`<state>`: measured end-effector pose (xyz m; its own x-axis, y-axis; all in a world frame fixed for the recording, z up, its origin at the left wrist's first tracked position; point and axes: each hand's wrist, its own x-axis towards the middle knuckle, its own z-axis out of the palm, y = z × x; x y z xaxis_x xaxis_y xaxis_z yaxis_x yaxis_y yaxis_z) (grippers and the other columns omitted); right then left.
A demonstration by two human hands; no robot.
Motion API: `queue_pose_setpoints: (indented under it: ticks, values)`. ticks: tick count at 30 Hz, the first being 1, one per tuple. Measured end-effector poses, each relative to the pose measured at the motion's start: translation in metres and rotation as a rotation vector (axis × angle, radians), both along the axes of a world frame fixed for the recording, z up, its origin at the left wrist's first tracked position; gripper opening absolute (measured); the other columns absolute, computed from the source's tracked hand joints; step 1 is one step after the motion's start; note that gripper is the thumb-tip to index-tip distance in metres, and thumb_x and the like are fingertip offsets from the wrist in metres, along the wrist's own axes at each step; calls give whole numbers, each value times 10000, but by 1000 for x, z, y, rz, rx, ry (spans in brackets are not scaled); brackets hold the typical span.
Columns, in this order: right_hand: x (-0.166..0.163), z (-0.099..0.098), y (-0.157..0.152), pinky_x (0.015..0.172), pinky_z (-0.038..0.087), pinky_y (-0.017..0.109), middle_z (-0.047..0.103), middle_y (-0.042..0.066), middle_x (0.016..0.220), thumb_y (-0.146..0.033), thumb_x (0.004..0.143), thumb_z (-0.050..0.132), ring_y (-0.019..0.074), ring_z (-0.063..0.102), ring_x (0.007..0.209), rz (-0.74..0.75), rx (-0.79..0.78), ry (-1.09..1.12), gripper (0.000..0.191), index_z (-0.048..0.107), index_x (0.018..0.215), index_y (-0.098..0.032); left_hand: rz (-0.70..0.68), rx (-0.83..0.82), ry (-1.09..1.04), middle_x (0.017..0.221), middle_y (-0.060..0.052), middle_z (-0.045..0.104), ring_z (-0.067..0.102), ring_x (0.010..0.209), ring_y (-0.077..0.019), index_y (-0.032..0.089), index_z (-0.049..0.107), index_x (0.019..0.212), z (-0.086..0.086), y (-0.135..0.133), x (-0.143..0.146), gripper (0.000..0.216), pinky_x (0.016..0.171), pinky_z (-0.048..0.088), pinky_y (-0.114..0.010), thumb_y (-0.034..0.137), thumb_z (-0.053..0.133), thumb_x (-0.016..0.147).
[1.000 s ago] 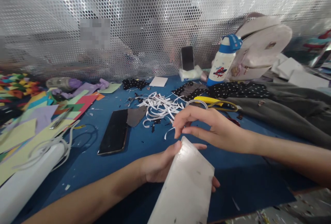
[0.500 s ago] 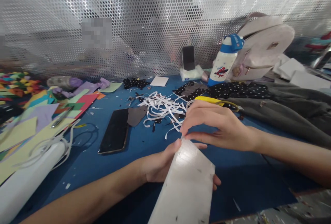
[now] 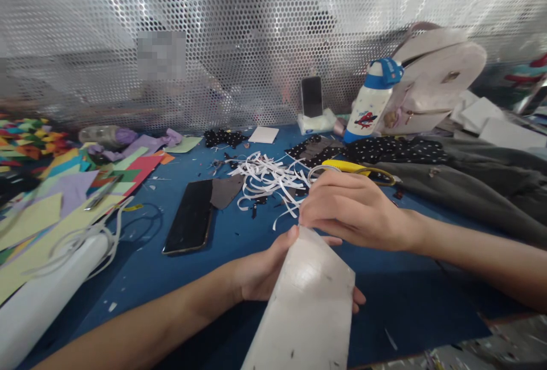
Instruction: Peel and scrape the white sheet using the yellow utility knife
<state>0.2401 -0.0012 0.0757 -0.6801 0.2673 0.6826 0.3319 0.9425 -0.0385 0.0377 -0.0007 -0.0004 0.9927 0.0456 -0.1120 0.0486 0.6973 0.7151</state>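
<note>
A long white board with a glossy face and an angled far end point(image 3: 314, 301) slants up from the bottom of the view. My left hand point(image 3: 267, 270) is wrapped round it from beneath, thumb along the left edge and fingertips showing past the right edge. At the board's tip, my right hand point(image 3: 350, 207) is closed in a pinch; whatever lies between its fingertips is hidden. Just beyond the hands lies a tangle of thin white paper strips point(image 3: 267, 173). Scissors with yellow handles point(image 3: 346, 166) lie behind my right hand.
A black phone point(image 3: 190, 216) lies left of the strips. Further left are coloured paper sheets point(image 3: 77, 187) and a white power strip point(image 3: 55, 296) with cables. A bottle point(image 3: 370, 102), a pale backpack point(image 3: 444, 79) and dark cloth point(image 3: 491, 182) occupy the right. A perforated metal panel point(image 3: 256, 33) stands behind.
My right hand's fingers have curled closer together at the board's tip, and the knuckles have turned over it. My left hand and the board have hardly moved.
</note>
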Motion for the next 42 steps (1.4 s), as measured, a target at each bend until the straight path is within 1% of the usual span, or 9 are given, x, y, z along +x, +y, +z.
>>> queue_pose_setpoints:
  ticks: [6,9,11,13,18,25,32,37,42]
  values:
    - [-1,-6,-2,645,497,356,737,98,910,-131,992,467,222,591,773,-52,256,-33,148,608,1017,-167,-55,11,32,1326,-152,626,472,1388,-365,49,637,1286,8,1,-4,1014,1133,292,-502,764,8,939]
    - [0,-6,-2,631,482,352,732,98,909,-131,994,448,209,581,740,-61,279,-11,156,597,994,-176,-55,-28,-7,1313,-160,631,504,1358,-366,57,607,1326,5,2,-2,985,1143,281,-503,840,189,899]
    - [2,-5,-1,658,490,354,731,99,928,-127,998,443,204,600,759,-78,236,18,155,590,994,-178,-28,-73,-50,1279,-166,653,582,1274,-350,94,536,1409,0,2,0,971,1138,290,-503,868,388,840]
    - [3,-5,2,702,506,352,734,88,935,-128,989,489,201,630,808,-81,179,40,115,589,1007,-182,-7,-115,-81,1241,-176,675,640,1182,-338,137,466,1468,-4,2,3,977,1111,315,-513,863,468,814]
    - [1,-7,7,727,529,329,753,65,933,-134,957,588,190,636,854,-2,95,43,76,596,1016,-181,-10,-116,-81,1256,-201,665,631,1175,-343,108,527,1405,-3,1,3,966,1084,340,-468,868,468,812]
    - [-3,-6,4,708,515,318,748,55,899,-129,971,555,181,616,813,-34,53,37,72,593,985,-188,-15,-76,-53,1281,-221,648,576,1239,-369,55,636,1275,-1,1,1,970,1110,331,-467,880,420,813]
    - [-5,-11,3,718,516,332,728,74,899,-108,950,526,194,631,822,-48,106,43,111,574,1007,-191,-42,-63,-34,1334,-207,621,536,1315,-372,33,617,1305,-7,2,-1,1033,1155,310,-467,899,370,799]
    - [-5,-11,3,703,509,331,726,73,903,-23,896,485,180,630,782,-37,118,58,210,548,987,-202,-28,-47,-38,1365,-209,605,507,1349,-391,35,604,1322,-2,2,-1,1019,1166,289,-492,884,391,802]
    - [-5,-7,3,686,495,325,709,68,869,-47,923,498,182,637,781,-42,66,98,166,530,965,-205,-2,-26,-72,1343,-225,616,499,1344,-428,8,573,1355,4,3,0,969,1143,264,-548,815,317,884]
